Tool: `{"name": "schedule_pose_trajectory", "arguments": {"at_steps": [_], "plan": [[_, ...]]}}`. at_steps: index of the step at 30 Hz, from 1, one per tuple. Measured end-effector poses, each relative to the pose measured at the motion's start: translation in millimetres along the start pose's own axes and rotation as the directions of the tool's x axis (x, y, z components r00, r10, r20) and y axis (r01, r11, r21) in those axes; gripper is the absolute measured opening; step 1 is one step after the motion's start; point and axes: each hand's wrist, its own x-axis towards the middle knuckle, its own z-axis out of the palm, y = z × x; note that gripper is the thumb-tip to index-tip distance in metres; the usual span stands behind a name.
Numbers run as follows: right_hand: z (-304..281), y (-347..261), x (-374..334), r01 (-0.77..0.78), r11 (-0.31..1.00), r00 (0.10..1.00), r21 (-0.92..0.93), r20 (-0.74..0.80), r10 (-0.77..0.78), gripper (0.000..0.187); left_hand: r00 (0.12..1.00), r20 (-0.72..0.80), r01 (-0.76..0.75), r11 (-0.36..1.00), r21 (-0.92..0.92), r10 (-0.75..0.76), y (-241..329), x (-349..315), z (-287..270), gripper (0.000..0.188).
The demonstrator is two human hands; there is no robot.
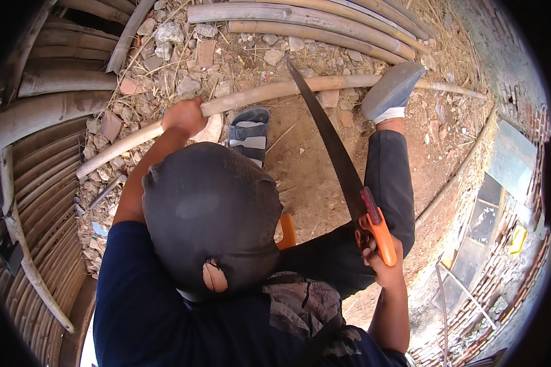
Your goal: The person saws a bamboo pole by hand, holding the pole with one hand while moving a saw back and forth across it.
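My left hand (187, 116) is wrapped round a long, pale bamboo pole (257, 95) that lies across the rubble. In my right hand (387, 264) is the orange handle of a handsaw (332, 137). Its long dark blade points up and to the left, and the tip passes over the pole, right of my left hand. Whether the teeth touch the pole, I cannot tell. My right foot, in a grey shoe (390, 92), rests on or against the pole's right part. My other foot wears a grey sandal (249, 136) just below the pole.
Several split bamboo lengths (300, 23) lie at the far side. Stones and broken bricks (168, 37) cover the ground at left. A slatted bamboo structure (49, 196) stands on the left, a brick wall (508, 293) on the right. A dark cap (208, 214) covers the lower middle.
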Motion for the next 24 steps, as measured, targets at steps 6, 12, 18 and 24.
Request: {"name": "schedule_pose_trajectory", "arguments": {"at_steps": [6,12,18,24], "plan": [[14,-11,47,-0.143,0.99,0.99,-0.011,-0.015,0.143,0.01,1.0,0.0,-0.014,1.0,0.0,0.014,2,-1,5,0.035],[-11,-13,11,-0.094,0.995,0.995,0.022,-0.019,0.094,0.017,0.999,0.036,0.003,1.0,0.012,-0.003,0,0,-6,0.038],[-26,-18,61,-0.112,0.993,0.993,0.045,-0.025,0.113,0.017,1.0,-0.022,0.0,1.0,-0.005,0.0,5,-1,3,0.034],[-23,-34,50,-0.086,0.995,0.996,-0.057,-0.012,0.085,0.015,0.999,0.034,-0.004,1.0,-0.006,0.004,-1,-2,-1,0.036]]}}
